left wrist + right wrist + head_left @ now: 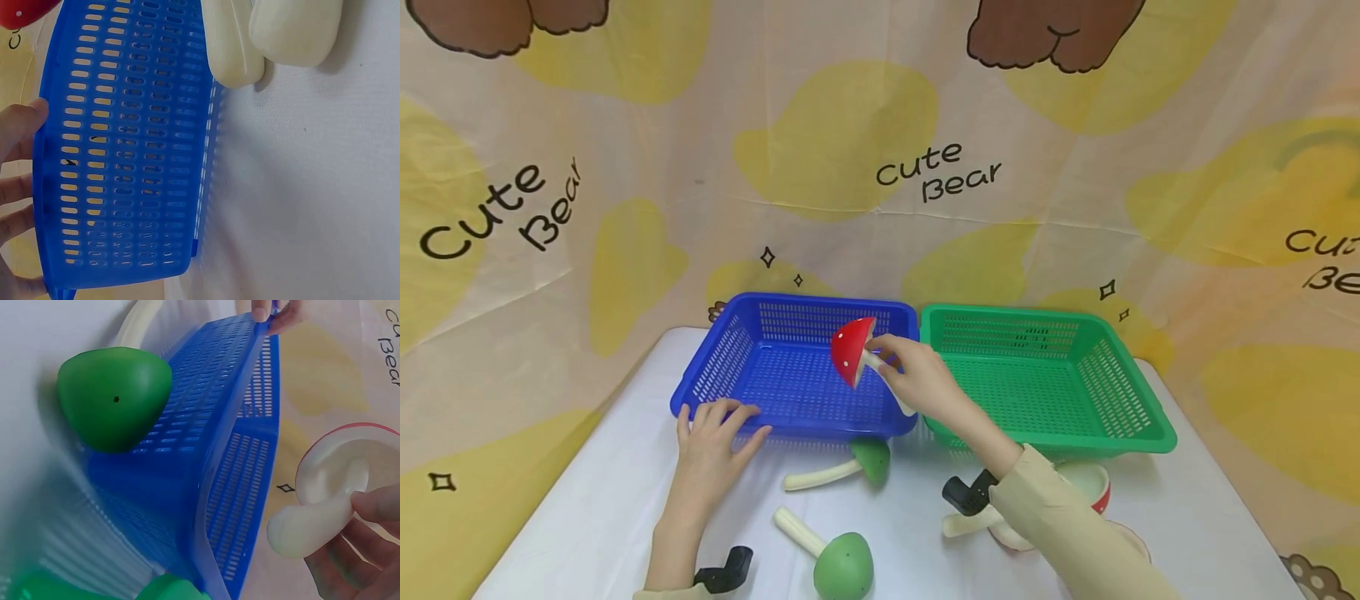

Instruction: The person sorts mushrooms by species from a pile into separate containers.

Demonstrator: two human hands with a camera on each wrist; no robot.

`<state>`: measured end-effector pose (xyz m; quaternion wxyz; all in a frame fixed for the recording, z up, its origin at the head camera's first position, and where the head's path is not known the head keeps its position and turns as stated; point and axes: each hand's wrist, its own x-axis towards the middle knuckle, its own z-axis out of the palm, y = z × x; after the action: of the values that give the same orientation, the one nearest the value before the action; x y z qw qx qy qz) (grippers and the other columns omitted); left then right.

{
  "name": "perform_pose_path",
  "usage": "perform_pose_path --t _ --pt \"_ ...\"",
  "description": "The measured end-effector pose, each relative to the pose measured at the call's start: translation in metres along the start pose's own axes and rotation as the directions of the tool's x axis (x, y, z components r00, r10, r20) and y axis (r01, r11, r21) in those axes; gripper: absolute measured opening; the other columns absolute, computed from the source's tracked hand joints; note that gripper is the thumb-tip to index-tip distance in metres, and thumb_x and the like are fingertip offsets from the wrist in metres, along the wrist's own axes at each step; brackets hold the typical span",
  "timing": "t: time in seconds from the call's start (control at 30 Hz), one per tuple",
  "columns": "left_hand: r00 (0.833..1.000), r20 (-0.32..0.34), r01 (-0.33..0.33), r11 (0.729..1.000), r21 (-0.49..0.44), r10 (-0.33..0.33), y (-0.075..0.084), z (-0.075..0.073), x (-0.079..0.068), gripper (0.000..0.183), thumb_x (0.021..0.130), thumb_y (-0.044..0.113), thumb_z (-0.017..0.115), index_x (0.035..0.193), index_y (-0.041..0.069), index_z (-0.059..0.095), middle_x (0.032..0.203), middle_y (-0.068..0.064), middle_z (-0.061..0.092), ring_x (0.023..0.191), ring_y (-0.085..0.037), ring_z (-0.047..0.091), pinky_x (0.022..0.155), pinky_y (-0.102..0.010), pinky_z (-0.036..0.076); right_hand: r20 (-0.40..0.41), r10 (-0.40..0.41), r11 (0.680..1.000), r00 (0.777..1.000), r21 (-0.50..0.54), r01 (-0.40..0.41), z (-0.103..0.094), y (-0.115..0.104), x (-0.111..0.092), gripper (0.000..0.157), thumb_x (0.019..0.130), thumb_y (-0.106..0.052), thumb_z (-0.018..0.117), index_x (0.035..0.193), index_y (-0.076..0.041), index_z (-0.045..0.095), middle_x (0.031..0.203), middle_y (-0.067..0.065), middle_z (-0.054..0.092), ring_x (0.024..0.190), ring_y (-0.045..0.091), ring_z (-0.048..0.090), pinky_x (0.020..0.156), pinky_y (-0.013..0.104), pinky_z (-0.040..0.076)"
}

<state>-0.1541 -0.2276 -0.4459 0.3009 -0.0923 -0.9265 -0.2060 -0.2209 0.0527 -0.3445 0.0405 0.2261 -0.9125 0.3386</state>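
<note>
My right hand pinches the pale stem of a toy mushroom with a red, white-spotted cap, held tilted over the right part of the blue basket. In the right wrist view the thumb and fingers are on that stem, with the hollow underside of the cap behind. My left hand rests loosely at the blue basket's front-left rim, fingertips touching it. A green-capped toy mushroom lies just in front of this basket, and another light green one lies nearer on the table.
A green basket stands right beside the blue one. More red-and-white toy mushrooms lie in front of it, partly hidden under my right forearm. The white table ends at a printed cloth behind the baskets.
</note>
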Motion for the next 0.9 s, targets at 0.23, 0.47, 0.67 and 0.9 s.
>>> perform_pose_path --t 0.23,0.47,0.67,0.9 --pt "1.0 0.004 -0.001 1.0 0.0 0.001 -0.001 0.001 0.0 0.028 0.076 0.023 0.08 0.099 0.009 0.07 0.101 -0.012 0.064 0.106 -0.035 0.051 0.106 -0.074 0.018 0.033 0.011 1.0 0.999 0.006 -0.011 0.018 0.002 0.021 0.027 0.091 -0.004 0.058 0.116 -0.012 0.063 0.101 0.008 0.072 0.082 0.02 0.067 0.06 0.025 0.05" --pt "1.0 0.005 0.0 1.0 -0.003 0.0 -0.002 0.001 0.0 0.028 0.077 0.022 0.08 0.1 0.01 0.07 0.101 -0.012 0.064 0.106 -0.035 0.051 0.106 -0.074 0.018 0.095 0.084 0.996 0.992 0.001 -0.085 0.039 0.01 0.034 0.027 0.091 -0.003 0.054 0.115 -0.013 0.061 0.104 0.009 0.071 0.078 0.02 0.064 0.057 0.024 0.046" --pt "1.0 0.013 0.004 1.0 -0.01 -0.004 -0.002 0.002 0.001 0.028 0.077 0.023 0.079 0.1 0.01 0.07 0.101 -0.012 0.064 0.107 -0.035 0.051 0.106 -0.074 0.017 0.128 0.128 0.992 0.984 0.0 -0.129 0.055 0.017 0.04 0.032 0.087 0.002 0.053 0.115 -0.012 0.058 0.103 0.009 0.07 0.071 0.019 0.06 0.056 0.025 0.045" --pt "1.0 0.001 -0.003 1.0 -0.004 0.003 -0.003 0.002 0.0 0.028 0.077 0.023 0.079 0.1 0.01 0.07 0.101 -0.012 0.064 0.106 -0.034 0.051 0.106 -0.074 0.017 0.149 0.166 0.986 0.975 -0.028 -0.164 0.069 0.023 0.042 0.034 0.084 0.003 0.054 0.113 -0.014 0.057 0.102 0.008 0.069 0.073 0.019 0.058 0.056 0.026 0.044"
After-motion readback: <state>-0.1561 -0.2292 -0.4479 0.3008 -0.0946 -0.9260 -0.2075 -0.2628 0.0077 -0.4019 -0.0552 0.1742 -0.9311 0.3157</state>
